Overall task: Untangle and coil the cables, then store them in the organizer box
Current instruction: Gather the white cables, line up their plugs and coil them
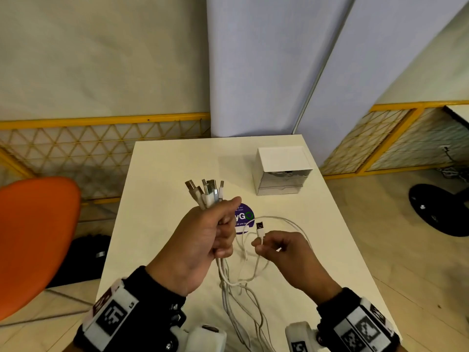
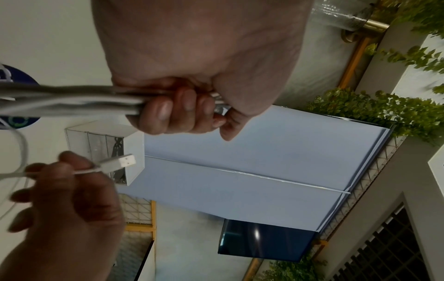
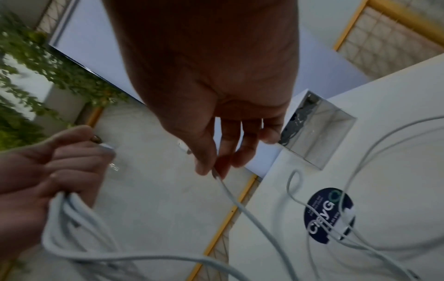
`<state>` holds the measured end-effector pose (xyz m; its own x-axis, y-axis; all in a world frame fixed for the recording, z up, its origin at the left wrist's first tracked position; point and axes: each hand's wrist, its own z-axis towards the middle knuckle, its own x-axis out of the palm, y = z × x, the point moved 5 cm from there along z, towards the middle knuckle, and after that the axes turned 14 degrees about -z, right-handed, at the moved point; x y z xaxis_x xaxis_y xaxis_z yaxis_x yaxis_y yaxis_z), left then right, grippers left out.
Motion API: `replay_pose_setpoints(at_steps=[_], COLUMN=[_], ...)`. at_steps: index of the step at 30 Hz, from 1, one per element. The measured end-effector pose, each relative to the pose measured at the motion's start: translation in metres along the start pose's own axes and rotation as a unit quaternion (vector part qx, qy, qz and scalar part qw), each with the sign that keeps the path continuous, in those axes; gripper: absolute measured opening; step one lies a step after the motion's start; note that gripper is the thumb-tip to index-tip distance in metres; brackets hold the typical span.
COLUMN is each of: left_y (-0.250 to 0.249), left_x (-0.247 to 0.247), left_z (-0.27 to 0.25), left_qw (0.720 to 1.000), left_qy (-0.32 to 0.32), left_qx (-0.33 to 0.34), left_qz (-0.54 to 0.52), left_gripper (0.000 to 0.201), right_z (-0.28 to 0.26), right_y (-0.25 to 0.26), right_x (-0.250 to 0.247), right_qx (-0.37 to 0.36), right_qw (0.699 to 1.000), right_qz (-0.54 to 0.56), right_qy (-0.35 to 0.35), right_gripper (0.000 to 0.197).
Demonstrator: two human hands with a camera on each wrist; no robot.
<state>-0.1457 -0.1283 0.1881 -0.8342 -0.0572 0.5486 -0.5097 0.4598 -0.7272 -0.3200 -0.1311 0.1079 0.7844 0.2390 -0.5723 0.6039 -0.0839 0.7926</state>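
My left hand point(image 1: 218, 237) is fisted round a bundle of white cables point(image 1: 206, 194), their USB plugs sticking up above the fist. The same grip shows in the left wrist view, where the bundle point(image 2: 72, 100) runs out sideways from my left hand point(image 2: 182, 112). My right hand point(image 1: 264, 246) pinches one white cable just below its USB plug point(image 1: 260, 228), plug end pointing up. The plug point(image 2: 120, 163) shows again in the left wrist view. Loose cable loops point(image 1: 253, 288) trail down onto the white table point(image 1: 157, 174). The white organizer box point(image 1: 281, 171) with clear drawers stands at the far right.
A round dark blue sticker point(image 1: 245, 219) lies on the table under the cables. An orange chair point(image 1: 35, 237) stands to the left. A yellow mesh fence point(image 1: 101, 146) runs behind the table, and a black round base point(image 1: 441, 209) sits on the floor to the right.
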Motion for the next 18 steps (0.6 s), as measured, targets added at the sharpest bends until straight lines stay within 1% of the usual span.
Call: replay_pose_setpoints(at_steps=[3,8,12,16,18], left_y=[0.004,0.007,0.008,0.009,0.011], left_x=[0.003,0.009,0.020,0.033,0.038], left_z=[0.000,-0.001,0.000,-0.001,0.000], left_qw=[1.000,1.000,1.000,0.997,0.995], left_qy=[-0.014,-0.028,-0.007,0.024,0.042], left_qx=[-0.001,0.007,0.030,0.064,0.070], left_qz=[0.004,-0.003,0.005,0.033,0.048], left_gripper=[0.039,0.034,0.034,0.020,0.036], right_z=[-0.008,-0.017,-0.024,-0.028,-0.030], right_y=[0.019,0.051,0.082,0.102,0.107], right_x=[-0.013,-0.036,-0.051,-0.056,-0.053], right_qx=[-0.023,-0.066,-0.125,-0.161,-0.163], right_qw=[0.999,0.995,0.990,0.985,0.984], right_qz=[0.026,0.039,0.031,0.034,0.066], right_qy=[-0.033,-0.058,-0.060,-0.053,-0.032], right_gripper=[0.039,0.016,0.011,0.011,0.012])
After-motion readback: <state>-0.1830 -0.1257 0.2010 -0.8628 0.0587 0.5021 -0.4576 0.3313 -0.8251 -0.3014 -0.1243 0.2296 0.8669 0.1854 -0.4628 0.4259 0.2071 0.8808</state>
